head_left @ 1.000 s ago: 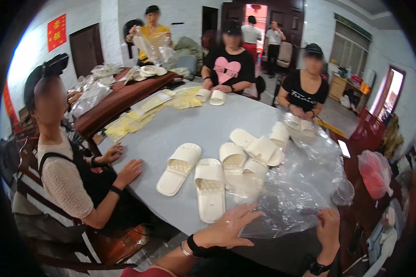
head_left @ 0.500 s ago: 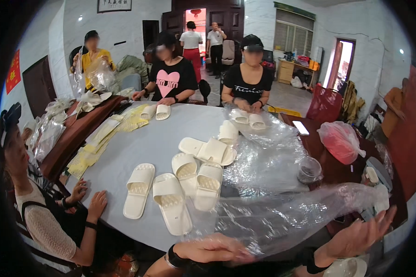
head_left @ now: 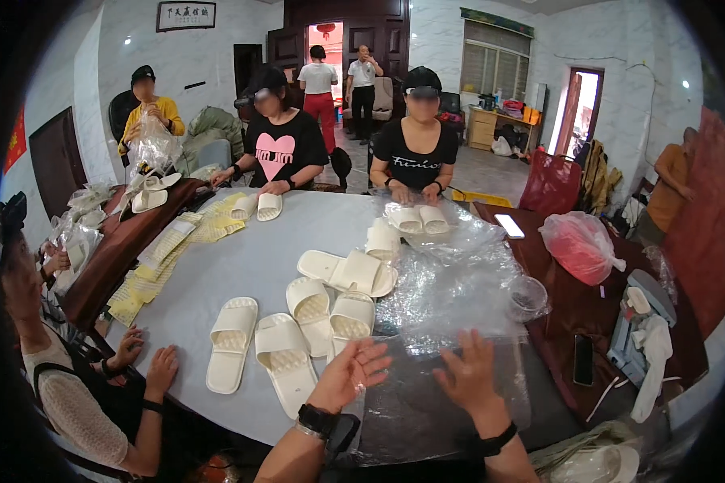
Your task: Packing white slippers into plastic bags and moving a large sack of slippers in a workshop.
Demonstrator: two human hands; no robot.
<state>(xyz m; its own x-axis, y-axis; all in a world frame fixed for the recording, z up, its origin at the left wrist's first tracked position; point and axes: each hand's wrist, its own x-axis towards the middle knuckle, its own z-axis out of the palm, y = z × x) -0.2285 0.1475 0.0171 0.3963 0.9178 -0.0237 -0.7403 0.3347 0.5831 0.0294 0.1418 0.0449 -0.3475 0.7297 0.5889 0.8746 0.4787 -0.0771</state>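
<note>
Right hand [head_left: 469, 374] has moved left; it and left hand [head_left: 348, 377] empty, fingers apart. Plastic film [head_left: 451, 302] clear, crinkled; slippers [head_left: 282, 336] cream, dimpled.

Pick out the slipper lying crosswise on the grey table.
The slipper just behind the front four slippers, long bare end pointing left; those four run roughly front to back.

The wide head view looks down from close above the left hand [head_left: 346, 378] and right hand [head_left: 470, 377], across the table [head_left: 197, 282].
</note>
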